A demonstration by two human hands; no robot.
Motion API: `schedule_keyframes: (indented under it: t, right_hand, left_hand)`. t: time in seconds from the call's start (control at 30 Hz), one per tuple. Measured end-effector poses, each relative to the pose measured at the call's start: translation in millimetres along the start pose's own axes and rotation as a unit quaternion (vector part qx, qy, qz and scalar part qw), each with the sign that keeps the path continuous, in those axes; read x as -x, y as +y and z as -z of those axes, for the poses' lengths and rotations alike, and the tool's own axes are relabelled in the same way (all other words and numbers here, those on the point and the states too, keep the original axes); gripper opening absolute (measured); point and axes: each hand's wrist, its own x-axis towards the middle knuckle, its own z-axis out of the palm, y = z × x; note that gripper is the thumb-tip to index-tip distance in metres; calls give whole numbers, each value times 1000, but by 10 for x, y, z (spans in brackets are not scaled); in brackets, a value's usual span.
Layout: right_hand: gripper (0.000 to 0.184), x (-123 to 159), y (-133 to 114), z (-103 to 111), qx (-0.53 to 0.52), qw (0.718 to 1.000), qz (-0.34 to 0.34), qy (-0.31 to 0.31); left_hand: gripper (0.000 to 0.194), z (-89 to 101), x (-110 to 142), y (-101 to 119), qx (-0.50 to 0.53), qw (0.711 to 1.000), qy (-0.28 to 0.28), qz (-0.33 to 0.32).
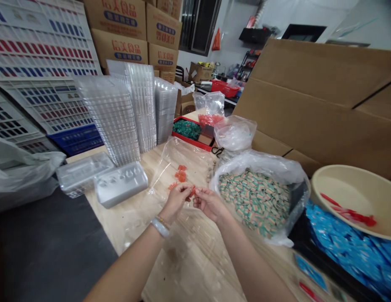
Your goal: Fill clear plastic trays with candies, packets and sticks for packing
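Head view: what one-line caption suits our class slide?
Left hand and right hand pinch a small red piece near bagged striped pieces.

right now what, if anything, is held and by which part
The left hand and right hand pinch a small red piece, seemingly by opposite sides.

I have the hands (pixel 176 202) meeting over the surface (pixel 119 228), one piece (pixel 193 191) between them, loose pieces (pixel 180 176) just ahead. To their left I get low tray stacks (pixel 122 184), tall tray stacks (pixel 111 115) behind those, crates (pixel 40 54) farther left, cartons (pixel 127 40) beyond. Right of the hands I see a filled bag (pixel 277 162); farther right, a basin (pixel 362 184) over packets (pixel 349 249). Well ahead of them, my feed shows an open box (pixel 195 143).
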Motion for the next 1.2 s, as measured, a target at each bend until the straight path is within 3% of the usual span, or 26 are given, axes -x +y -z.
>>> schedule_keyframes:
  t: [0.23,0.4,0.47,0.53,0.63,0.77,1.0,1.13,1.2]
  right_hand:
    - [17,-195,-116,68,123,980,124,91]
    - [15,-31,-23,160,101,989,65,82]
    - [13,126,86,216,149,981,91,79]
    - [13,292,211,286,245,955,155,65]
    - [32,494,364,394,389,887,242,54]
    - [24,631,424,451,494,824,277,23]
    - [19,716,418,347,544,801,248,15]
    - [17,723,565,341,593,771,209,99]
    - [17,697,653,341,620,753,185,121]
  left_hand:
    - [22,-100,-135,108,73,995,-53,31]
    - [20,-91,-34,20,134,979,-118,94]
    - [19,-78,61,-32,110,976,-129,137]
    - [18,-64,166,-75,79,975,-117,172]
    - [18,-49,313,-124,30,972,-110,207]
    - [22,-50,455,-209,26,964,-129,232]
    - [20,-32,529,-303,10,972,-100,211]
    - [17,26,484,-310,-80,991,-3,104]
    - [17,52,427,-313,-164,985,39,43]
